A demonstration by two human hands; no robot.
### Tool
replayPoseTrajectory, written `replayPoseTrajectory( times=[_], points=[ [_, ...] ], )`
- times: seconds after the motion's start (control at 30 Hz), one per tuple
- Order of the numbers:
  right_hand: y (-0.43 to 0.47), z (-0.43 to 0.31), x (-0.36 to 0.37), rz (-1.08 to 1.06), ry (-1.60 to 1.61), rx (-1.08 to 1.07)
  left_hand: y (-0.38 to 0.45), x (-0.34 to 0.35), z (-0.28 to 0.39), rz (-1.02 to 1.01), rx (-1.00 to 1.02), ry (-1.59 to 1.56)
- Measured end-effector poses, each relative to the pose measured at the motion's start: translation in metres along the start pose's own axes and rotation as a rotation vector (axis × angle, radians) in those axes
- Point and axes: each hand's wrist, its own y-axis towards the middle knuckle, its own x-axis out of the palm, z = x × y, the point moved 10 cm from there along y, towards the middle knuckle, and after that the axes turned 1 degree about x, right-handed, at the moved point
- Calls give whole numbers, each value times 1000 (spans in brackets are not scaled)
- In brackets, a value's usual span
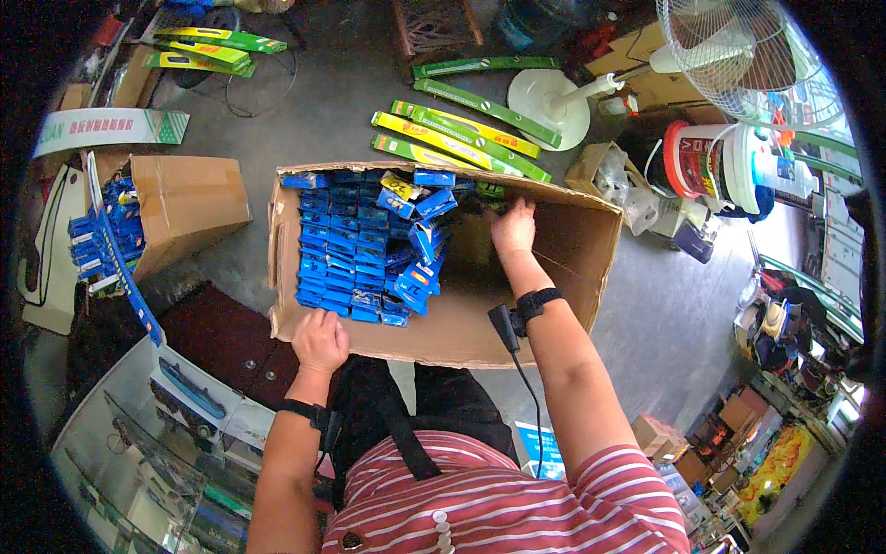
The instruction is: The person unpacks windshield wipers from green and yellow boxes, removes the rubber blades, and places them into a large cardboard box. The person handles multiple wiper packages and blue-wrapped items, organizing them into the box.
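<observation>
A large open cardboard box (443, 346) lies before me, its left half filled with stacked blue cartons (339, 256). Several loose blue cartons (419, 277) lean at odd angles beside the stack, and a yellow one (400, 185) rests near the back wall. My left hand (321, 341) is at the near left edge of the box, fingers curled over the rim by the lowest cartons. Inside the box, my right hand (513, 227) reaches towards the back wall, beside a green carton (490, 194); its fingertips are partly hidden in shadow.
Long green and yellow sleeves (457, 138) lie on the floor behind the box. A second cardboard box (187, 208) with blue cartons stands at left, above a glass display case (159, 443). A white pedestal fan (550, 107) and a paint bucket (699, 163) stand at right.
</observation>
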Motion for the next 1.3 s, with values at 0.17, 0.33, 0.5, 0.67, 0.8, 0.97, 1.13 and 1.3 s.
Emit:
replayPoseTrajectory(
  times=[0.17, 0.33, 0.5, 0.67, 0.8, 0.97, 1.13, 1.3],
  points=[
    [-2, -18, 16, -89, 151, 59, -11, 7, -6, 7, -41, -6],
    [-4, 2, 21, 4, 436, -195, -1, -7, -3, 86, 26, -30],
    [-28, 22, 15, -87, 177, -138, -15, 0, -8, 48, -54, -73],
    [-67, 32, 12, -308, 576, -116, -16, 10, -15, -95, -142, -117],
    [-124, 2, -37, -404, 760, -42, -14, -35, -26, 91, -126, -348],
    [-168, 12, -70, -359, 788, 60, -68, -115, -174, 484, -394, -174],
    [-216, -30, -80, -292, 808, 125, -144, -142, -399, 379, -1009, 160],
    [-271, -148, -46, -322, 693, 160, -135, -169, -536, 155, -1361, 40]
  ],
)
